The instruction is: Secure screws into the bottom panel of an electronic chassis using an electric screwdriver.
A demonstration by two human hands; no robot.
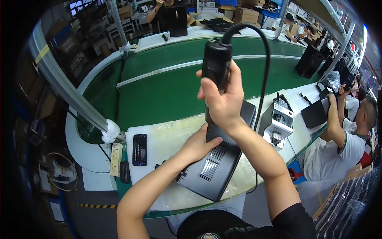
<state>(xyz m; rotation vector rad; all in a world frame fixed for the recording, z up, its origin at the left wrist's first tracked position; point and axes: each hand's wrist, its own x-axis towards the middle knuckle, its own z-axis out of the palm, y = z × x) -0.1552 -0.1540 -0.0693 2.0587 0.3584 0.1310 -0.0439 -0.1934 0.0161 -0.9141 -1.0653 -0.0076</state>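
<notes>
A black corded electric screwdriver (217,59) stands upright in my right hand (225,99), whose fingers are wrapped round its body. Its lower end points down at a dark grey flat casing (213,175) with slotted vent grilles, lying at a slant on the bench. On the casing's left side rests my left hand (195,145), thumb stretched out beside the vents and the other fingers reaching toward the screwdriver's lower end. My right hand and forearm hide part of the casing, and I cannot make out where the bit touches.
Right of the casing stands a white screw feeder (280,119). A black rectangular phone-like object (140,149) lies left, near a power strip (115,159). The screwdriver's cable (267,59) loops down on the right. Beyond runs a green conveyor (159,99). A co-worker (338,139) handles a black panel at right.
</notes>
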